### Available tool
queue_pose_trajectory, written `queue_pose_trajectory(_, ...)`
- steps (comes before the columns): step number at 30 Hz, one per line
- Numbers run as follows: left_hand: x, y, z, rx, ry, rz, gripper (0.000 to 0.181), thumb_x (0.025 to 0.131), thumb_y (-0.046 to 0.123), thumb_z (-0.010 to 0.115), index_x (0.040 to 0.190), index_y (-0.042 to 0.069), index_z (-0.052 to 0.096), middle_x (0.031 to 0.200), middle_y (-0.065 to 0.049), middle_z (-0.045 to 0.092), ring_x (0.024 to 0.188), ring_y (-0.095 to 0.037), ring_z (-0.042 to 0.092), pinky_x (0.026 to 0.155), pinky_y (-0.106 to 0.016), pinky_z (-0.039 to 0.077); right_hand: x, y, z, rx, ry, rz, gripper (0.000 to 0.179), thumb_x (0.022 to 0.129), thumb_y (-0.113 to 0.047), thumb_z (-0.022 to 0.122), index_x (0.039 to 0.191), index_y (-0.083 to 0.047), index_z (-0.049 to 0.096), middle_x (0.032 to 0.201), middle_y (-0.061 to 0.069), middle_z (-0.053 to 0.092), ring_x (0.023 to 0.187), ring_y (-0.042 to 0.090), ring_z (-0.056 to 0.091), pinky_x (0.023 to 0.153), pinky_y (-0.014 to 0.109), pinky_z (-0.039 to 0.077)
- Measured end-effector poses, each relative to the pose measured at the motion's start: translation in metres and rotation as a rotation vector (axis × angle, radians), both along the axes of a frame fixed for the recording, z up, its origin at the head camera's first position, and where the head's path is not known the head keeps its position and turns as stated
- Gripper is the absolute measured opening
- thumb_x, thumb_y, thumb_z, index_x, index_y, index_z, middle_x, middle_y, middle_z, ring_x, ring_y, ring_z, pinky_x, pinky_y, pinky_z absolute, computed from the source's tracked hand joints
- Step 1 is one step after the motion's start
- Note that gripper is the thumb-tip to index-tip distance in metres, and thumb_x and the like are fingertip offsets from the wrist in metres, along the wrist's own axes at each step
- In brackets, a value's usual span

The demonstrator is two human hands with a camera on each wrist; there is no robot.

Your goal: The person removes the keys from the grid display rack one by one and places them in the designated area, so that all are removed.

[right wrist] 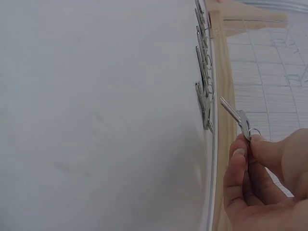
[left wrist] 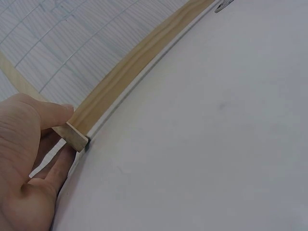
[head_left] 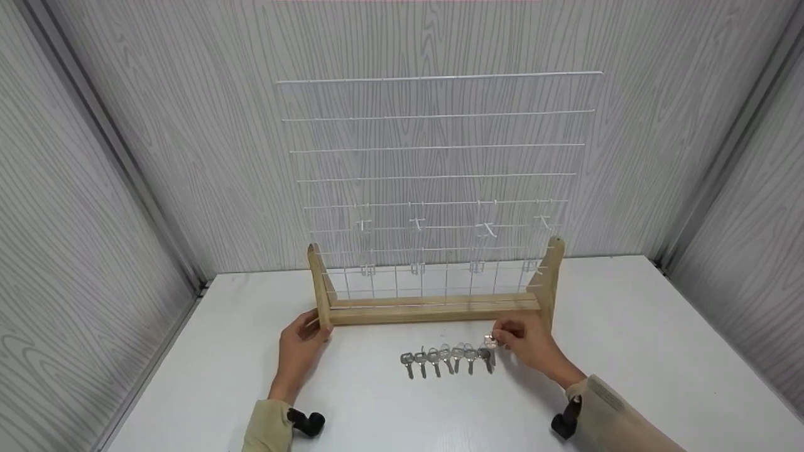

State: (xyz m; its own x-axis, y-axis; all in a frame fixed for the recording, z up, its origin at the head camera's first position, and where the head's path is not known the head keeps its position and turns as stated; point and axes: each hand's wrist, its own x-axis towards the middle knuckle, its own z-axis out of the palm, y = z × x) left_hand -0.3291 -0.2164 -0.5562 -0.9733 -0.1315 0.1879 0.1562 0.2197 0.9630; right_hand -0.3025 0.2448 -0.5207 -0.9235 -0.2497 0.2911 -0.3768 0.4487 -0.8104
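A white wire grid rack [head_left: 433,176] stands in a wooden base [head_left: 433,315] with upright wooden end pieces. At the left end piece [left wrist: 72,134], my left hand [head_left: 299,351] grips the wood between thumb and fingers. My right hand [head_left: 531,346] pinches a silver key [right wrist: 239,115] by its head, where a small ring is attached. The shaft of that key points away from the fingertips. Just left of the right hand, a row of several keys [head_left: 445,359] lies on the white table, their rings toward the rack.
Several white hooks [head_left: 487,229] hang on the lower part of the grid, in two rows. Behind the table [head_left: 377,414] rises a wood-patterned back wall [head_left: 188,157], with side walls at left and right.
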Motion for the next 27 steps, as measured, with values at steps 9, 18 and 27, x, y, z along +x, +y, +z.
queue_pose_trajectory(9,0.0018,0.0008,-0.0003,0.007,-0.014,0.002,0.048,0.101,0.009,0.074,0.147,0.003,0.062,0.151,-0.022,0.060,0.141,-0.038,0.059,0.098,-0.021,0.060,0.0007,0.0044,-0.0027,0.055,-0.013,-0.009,0.006,0.098,0.000,0.074,0.093,-0.002,0.077,0.084,0.012,0.076,0.071,0.012,0.066,0.063,0.020,0.055)
queue_pose_trajectory(18,0.0033,-0.0003,0.0004,0.023,0.005,0.002,0.050,0.099,0.007,0.075,0.146,0.000,0.061,0.149,-0.025,0.060,0.140,-0.042,0.059,0.095,-0.021,0.061,0.0006,0.0066,-0.0022,0.108,-0.059,-0.043,0.006,0.098,-0.003,0.075,0.093,-0.005,0.078,0.088,0.008,0.077,0.076,0.008,0.063,0.066,0.018,0.052)
queue_pose_trajectory(27,0.0018,0.0003,0.0010,-0.016,-0.009,0.015,0.049,0.099,0.008,0.075,0.146,0.003,0.062,0.150,-0.022,0.061,0.140,-0.038,0.060,0.096,-0.021,0.061,0.0017,0.0067,0.0007,0.167,-0.041,-0.036,0.007,0.098,-0.002,0.074,0.092,-0.004,0.077,0.085,0.005,0.075,0.073,0.009,0.061,0.062,0.019,0.050)
